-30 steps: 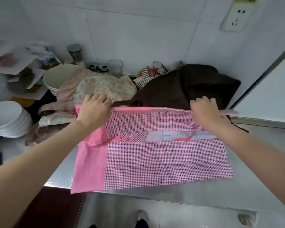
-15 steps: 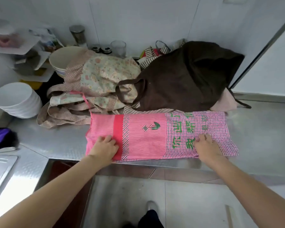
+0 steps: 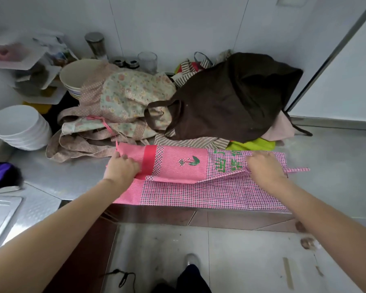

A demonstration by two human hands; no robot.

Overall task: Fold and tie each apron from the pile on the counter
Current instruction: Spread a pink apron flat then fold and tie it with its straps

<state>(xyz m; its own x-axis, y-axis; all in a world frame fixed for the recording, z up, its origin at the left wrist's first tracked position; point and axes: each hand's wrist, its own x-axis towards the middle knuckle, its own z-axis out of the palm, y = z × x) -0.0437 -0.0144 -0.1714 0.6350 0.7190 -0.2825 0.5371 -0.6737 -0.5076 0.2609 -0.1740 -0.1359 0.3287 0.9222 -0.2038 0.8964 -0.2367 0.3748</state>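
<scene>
A pink checked apron point(image 3: 199, 193) lies folded along the front edge of the steel counter point(image 3: 336, 157); its upper layer carries green lettering and a small green motif. My left hand point(image 3: 123, 168) grips the apron's left end, and my right hand point(image 3: 262, 166) holds the upper layer at the right, lifted slightly. A thin pink strap point(image 3: 298, 170) sticks out to the right. Behind lies the pile: a floral apron point(image 3: 131, 96), a brown apron point(image 3: 230, 98), striped cloth point(image 3: 190, 141) and a green piece point(image 3: 254, 144).
Stacked white bowls point(image 3: 19, 127) stand at the left, a large bowl point(image 3: 76, 75) and jars point(image 3: 95, 45) at the back wall. A sink edge point(image 3: 0, 210) is at the lower left, with a purple cloth point(image 3: 0, 174) near it. A white panel point(image 3: 347, 70) rises at the right.
The far half of the apron came over toward me a second ago. Since then the folded strip has slid to the counter's front edge, and both hands now grip its upper layer instead of pressing flat.
</scene>
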